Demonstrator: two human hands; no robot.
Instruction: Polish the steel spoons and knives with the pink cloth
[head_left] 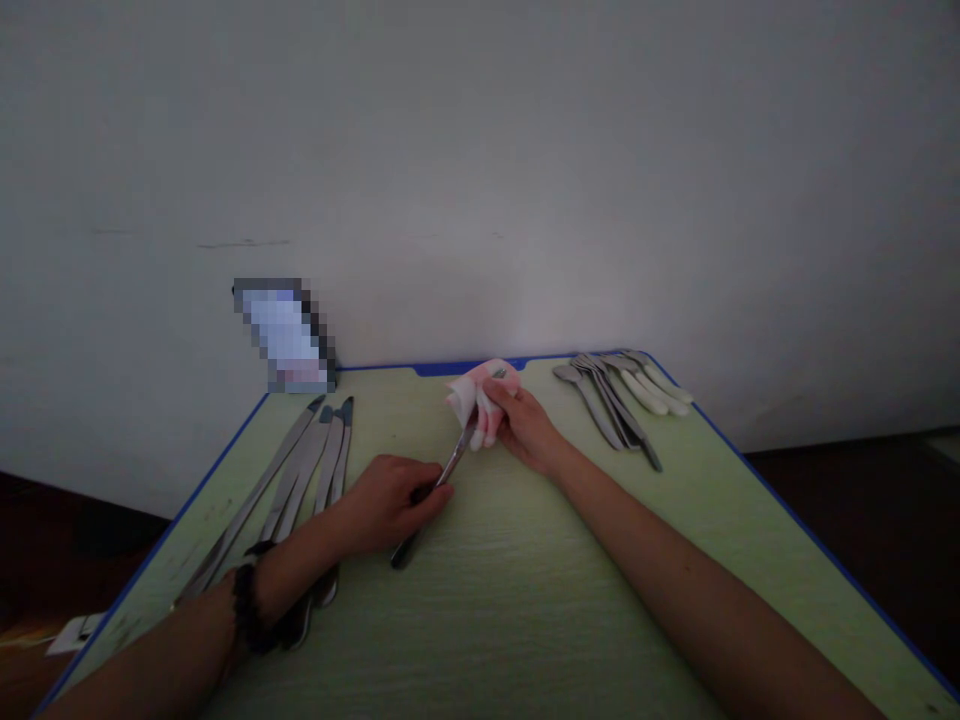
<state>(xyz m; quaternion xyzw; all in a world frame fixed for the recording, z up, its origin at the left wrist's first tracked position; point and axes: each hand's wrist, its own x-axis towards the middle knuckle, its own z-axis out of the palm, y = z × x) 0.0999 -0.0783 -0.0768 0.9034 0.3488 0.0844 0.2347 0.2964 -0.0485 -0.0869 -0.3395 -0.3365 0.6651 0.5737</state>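
My left hand [401, 500] is closed round the handle of a shiny metal piece of cutlery [453, 464], which slants up and away over the table. A pink and white cloth [469, 395] wraps its far end, so most of its head is hidden and I cannot tell its kind. My right hand [523, 420] pinches the cloth around that end, thumb on top. Left of my left hand lie several table knives [300, 470], partly covered by my forearm. To the right of the cloth are metal spoons and forks [600, 400], some with white handles [645, 392].
The pale green table [525, 620] has a blue edge and meets a grey wall [480, 180] at the back. At the far left corner a phone with a blurred screen [285, 335] leans on the wall. A white object [75, 633] lies below the table's left edge.
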